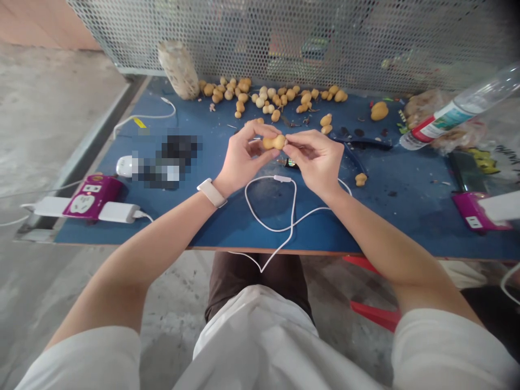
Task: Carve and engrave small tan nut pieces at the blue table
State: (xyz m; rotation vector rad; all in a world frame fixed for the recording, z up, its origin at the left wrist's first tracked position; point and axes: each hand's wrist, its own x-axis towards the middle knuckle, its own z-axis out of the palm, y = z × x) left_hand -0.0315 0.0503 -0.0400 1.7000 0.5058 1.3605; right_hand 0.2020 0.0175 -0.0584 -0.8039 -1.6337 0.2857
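Over the middle of the blue table I hold a small tan bottle-shaped gourd (274, 142) lying sideways. My left hand (248, 151) grips its left end between thumb and fingers. My right hand (316, 157) is closed in a pinch at its right end; whether something tiny is also between those fingers is hidden. Just below the hands lies a small dark and metallic piece (289, 162), partly covered. Right of my right hand is a blue-handled tool (368, 143), its head hidden. Near the tip of one handle sits another small gourd (360, 179).
Several gourds (266, 98) line the table's back beside a cloudy jar (177, 70). A white cable (271, 229) loops toward my lap. Purple power strips (95, 195) stand left and right (467, 211). A clear bottle (450, 116) leans at the right, before a perforated metal panel (260, 43).
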